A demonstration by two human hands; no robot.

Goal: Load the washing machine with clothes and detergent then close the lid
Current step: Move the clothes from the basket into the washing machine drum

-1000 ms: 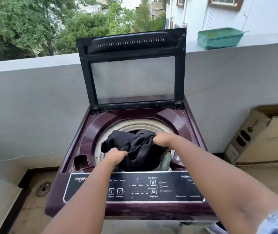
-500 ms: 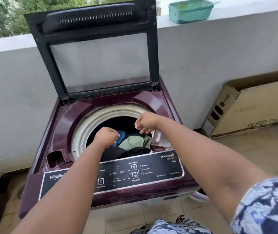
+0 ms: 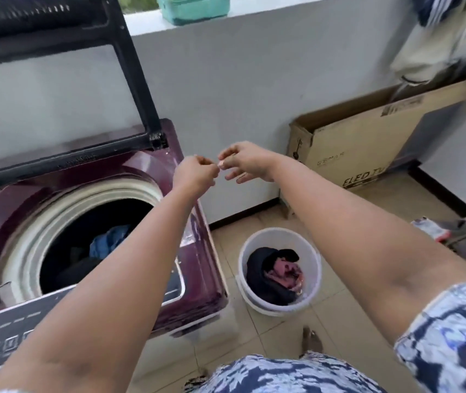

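While curled hands (image 3: 220,168) meet, dark crumpled clothes (image 3: 275,275) fill the round bucket (image 3: 318,262).

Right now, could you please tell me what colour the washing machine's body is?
Dark maroon washing machine body, with a black lid frame; the head view shows it.

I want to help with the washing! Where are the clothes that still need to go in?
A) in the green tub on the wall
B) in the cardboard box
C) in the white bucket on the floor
C: dark clothes lie bunched inside the white bucket, which stands on the floor right beside the washing machine.
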